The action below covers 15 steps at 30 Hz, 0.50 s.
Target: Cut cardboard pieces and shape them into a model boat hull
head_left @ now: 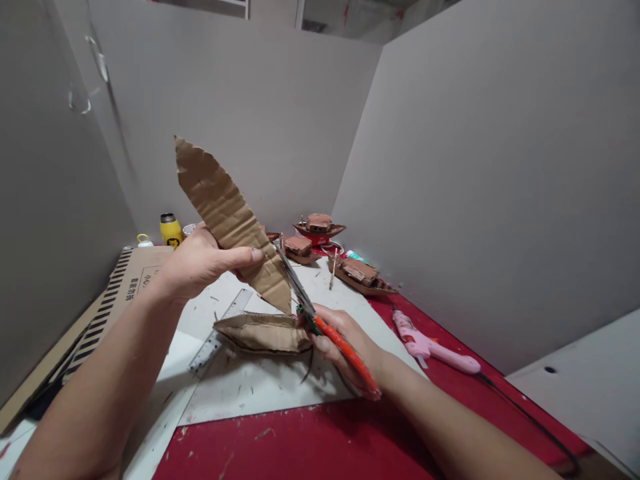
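Observation:
My left hand (210, 260) grips a long strip of brown cardboard (220, 200), pointed at both ends, with the thumb pressed on its face. The strip is held up at a slant. In my right hand (345, 340) is a pair of scissors (345, 347) with orange handles. Their blades point up along the strip's right edge, near its lower end; whether they touch it I cannot tell. Just below lies a small cardboard boat hull (265, 333), partly covered by my right hand's fingers. A clear ruler (220, 330) lies beside the hull.
Finished-looking brown model boats (363, 272) stand at the back right. A pink glue gun (433, 350) with a black cord rests on the red tabletop (280, 440). White sheets (240, 393) carry scraps. Printed cardboard (135, 277) and a yellow bottle (171, 231) are at left. Grey panels enclose the table.

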Tool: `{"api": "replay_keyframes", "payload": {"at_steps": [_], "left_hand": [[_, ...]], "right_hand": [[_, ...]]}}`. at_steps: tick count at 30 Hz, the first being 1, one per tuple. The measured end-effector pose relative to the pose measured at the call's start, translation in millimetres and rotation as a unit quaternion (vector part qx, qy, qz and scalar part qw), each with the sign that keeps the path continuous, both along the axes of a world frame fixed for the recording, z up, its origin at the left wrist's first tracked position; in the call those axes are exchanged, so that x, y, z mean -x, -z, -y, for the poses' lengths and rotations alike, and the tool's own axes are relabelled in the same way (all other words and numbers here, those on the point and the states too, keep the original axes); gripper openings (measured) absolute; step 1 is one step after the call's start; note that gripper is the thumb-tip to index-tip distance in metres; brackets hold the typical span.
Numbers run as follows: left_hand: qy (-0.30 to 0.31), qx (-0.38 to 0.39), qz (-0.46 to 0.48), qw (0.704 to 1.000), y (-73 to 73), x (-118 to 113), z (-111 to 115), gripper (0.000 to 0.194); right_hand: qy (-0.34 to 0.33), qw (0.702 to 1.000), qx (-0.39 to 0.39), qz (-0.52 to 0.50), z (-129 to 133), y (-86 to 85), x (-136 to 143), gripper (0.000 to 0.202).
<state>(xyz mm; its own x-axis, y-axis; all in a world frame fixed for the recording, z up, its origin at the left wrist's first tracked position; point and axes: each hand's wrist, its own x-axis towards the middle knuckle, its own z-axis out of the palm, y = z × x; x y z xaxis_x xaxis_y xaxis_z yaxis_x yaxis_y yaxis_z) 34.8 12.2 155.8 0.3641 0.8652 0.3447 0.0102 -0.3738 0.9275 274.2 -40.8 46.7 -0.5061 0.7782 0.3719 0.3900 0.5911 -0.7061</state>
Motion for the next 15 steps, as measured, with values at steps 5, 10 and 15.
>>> {"api": "replay_keyframes", "payload": {"at_steps": [5, 10, 15], "left_hand": [[0.025, 0.005, -0.015, 1.000, -3.1, -1.9, 2.6, 0.017], [0.031, 0.013, -0.001, 0.999, 1.6, 0.0, 0.0, 0.020], [0.014, 0.038, -0.030, 0.999, 5.3, 2.9, -2.1, 0.026]], "right_hand": [[0.043, 0.999, -0.023, 0.024, -1.4, -1.0, -1.3, 0.031], [0.048, 0.999, -0.007, 0.007, -3.5, 4.4, -1.5, 0.029], [0.044, 0.998, 0.003, -0.055, -4.2, 13.0, 0.4, 0.034]]}}
